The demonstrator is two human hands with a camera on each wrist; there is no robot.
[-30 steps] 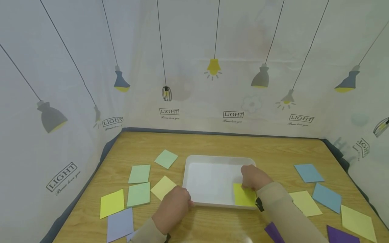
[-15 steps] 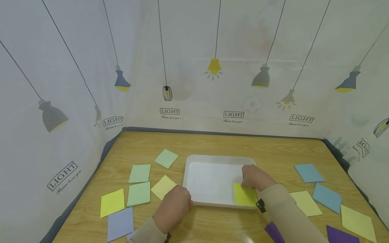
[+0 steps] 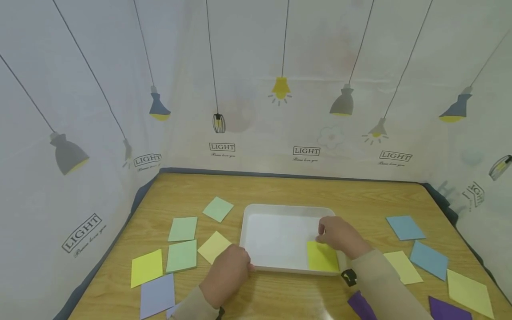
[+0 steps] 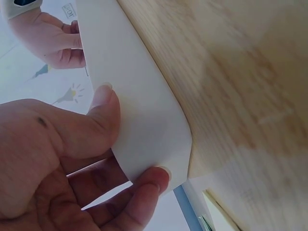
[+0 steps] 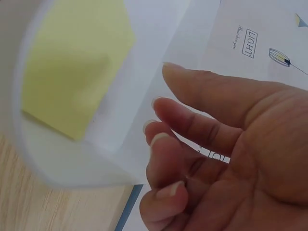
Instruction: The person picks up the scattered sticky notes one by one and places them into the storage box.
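Observation:
A white rectangular tray [image 3: 276, 240] lies on the table. At its near left corner my left hand [image 3: 228, 273] grips the tray; in the left wrist view its thumb and fingers hold the white wall. A bright yellow sticky note [image 3: 322, 256] lies flat in the near right corner of the tray. Just beyond that note, over the tray's right side, is my right hand [image 3: 340, 235]. Its fingers are loosely bent and hold nothing, apart from the note [image 5: 79, 72] in the right wrist view.
Left of the tray lie several notes: green [image 3: 182, 256], pale yellow [image 3: 214, 247], bright yellow [image 3: 146, 268] and lilac [image 3: 158, 295]. To the right are blue [image 3: 406, 227], pale yellow [image 3: 470, 291] and purple notes [image 3: 448, 310]. A lamp-patterned curtain [image 3: 256, 173] surrounds the table.
My right hand has lifted slightly off the yellow note and its fingers have loosened. The note stays in the tray's corner, and my left hand has kept its grip.

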